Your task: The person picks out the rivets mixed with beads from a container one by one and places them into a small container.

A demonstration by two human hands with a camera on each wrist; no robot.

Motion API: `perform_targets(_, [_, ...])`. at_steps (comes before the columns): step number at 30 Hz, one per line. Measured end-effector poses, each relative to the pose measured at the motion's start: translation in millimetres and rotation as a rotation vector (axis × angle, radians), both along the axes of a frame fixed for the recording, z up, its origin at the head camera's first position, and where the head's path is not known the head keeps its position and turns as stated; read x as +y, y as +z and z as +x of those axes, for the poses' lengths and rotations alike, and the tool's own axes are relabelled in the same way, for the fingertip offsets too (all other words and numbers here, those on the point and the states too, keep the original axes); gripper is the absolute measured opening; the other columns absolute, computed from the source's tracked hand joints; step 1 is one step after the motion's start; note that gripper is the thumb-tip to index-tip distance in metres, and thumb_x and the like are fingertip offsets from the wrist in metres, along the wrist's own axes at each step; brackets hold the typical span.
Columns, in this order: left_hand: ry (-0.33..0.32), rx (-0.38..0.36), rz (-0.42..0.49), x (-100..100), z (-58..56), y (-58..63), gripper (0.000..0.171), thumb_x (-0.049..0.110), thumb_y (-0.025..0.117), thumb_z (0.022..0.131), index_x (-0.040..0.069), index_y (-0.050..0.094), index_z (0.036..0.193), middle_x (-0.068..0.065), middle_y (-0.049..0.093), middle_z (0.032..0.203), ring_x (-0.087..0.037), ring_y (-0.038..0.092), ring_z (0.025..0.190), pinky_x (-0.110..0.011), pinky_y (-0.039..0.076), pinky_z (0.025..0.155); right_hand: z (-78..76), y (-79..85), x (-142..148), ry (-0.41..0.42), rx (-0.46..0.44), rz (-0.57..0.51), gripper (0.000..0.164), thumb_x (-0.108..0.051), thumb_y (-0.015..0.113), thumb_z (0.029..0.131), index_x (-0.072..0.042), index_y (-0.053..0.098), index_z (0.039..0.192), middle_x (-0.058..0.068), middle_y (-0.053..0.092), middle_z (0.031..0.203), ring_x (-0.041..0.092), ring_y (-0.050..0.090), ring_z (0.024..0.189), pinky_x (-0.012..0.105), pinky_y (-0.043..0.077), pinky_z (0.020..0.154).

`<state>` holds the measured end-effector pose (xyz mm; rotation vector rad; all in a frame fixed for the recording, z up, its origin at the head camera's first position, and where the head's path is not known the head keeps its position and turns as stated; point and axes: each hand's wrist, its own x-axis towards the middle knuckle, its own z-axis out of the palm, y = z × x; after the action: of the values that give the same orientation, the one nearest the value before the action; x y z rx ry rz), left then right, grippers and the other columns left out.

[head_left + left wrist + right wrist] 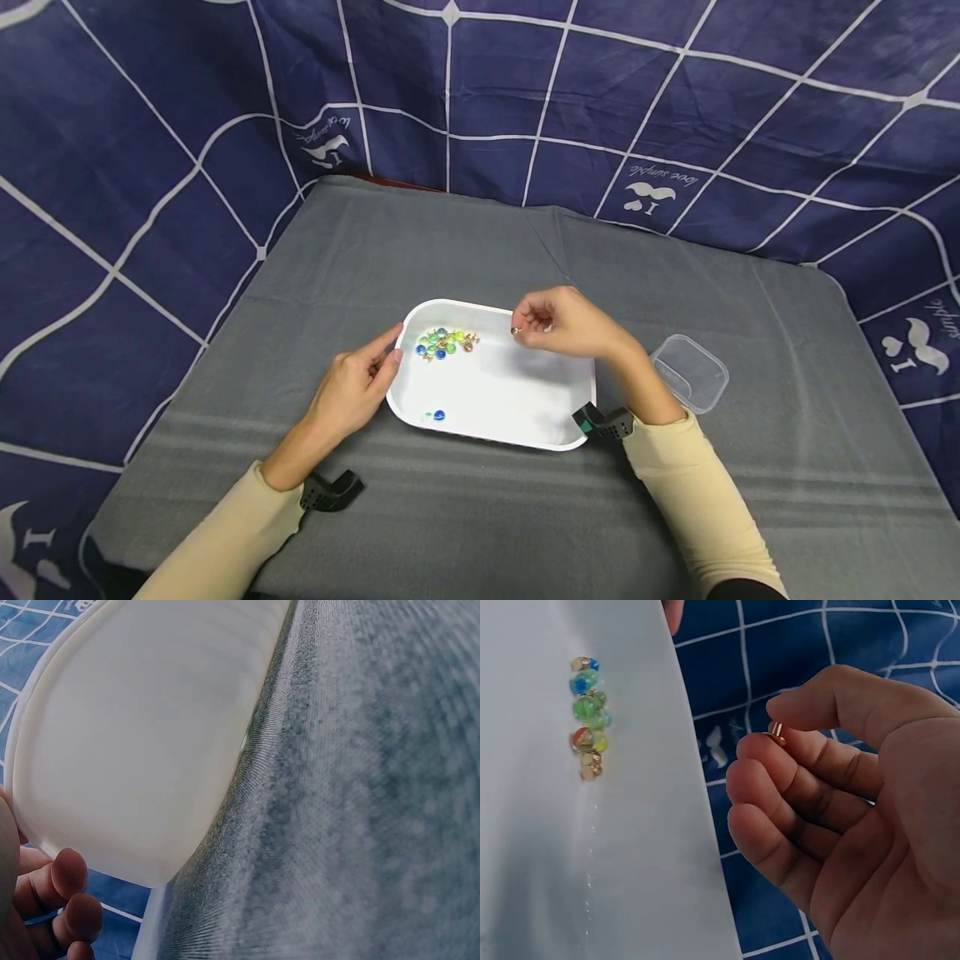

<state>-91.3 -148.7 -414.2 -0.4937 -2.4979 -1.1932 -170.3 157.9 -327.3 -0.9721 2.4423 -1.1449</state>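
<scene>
Beige sleeves (pixel 217 537) lie nearest, angled inward over the counter (pixel 465 517). A blue marble (pixel 439 415) sits in the near left corner of the white tray (pixel 517 392). The left hand (pixel 354 387), thumb and index parted, touches the tray's left rim, probably to steady it. Over its far side, the curled right hand (pixel 567 321) pinches a gold stud (pixel 777 733), presumably because it is tiny; clustered marbles (pixel 442 342) lie left of it in the tray.

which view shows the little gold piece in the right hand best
The right wrist view: the gold piece appears large, its stem and flared end visible in the right hand. The head view shows just a speck; the left wrist view doesn't show it.
</scene>
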Motion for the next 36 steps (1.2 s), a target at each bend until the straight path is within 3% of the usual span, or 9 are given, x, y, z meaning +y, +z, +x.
perform_targets(16, [-0.010, -0.020, 0.014, 0, 0.0, 0.9, 0.037, 0.005, 0.059, 0.098, -0.004, 0.059, 0.133, 0.009, 0.042, 0.059, -0.003, 0.032, 0.047, -0.025, 0.030, 0.045, 6.4, -0.3, 26, -0.091, 0.104, -0.035, 0.007, 0.002, 0.069, 0.081, -0.004, 0.070, 0.085, -0.001, 0.065, 0.075, 0.013, 0.059, 0.069, 0.023, 0.048, 0.065])
perform_targets(36, [0.000, -0.044, -0.011, 1, 1.1, 1.5, 0.037, 0.006, 0.059, 0.098, -0.004, 0.059, 0.134, 0.007, 0.045, 0.061, -0.003, 0.034, 0.049, -0.025, 0.032, 0.046, 4.0, 11.5, 70, -0.210, 0.047, -0.101, 0.009, 0.009, 0.064, 0.082, 0.000, 0.066, 0.082, 0.005, 0.062, 0.076, 0.014, 0.056, 0.068, 0.022, 0.046, 0.061])
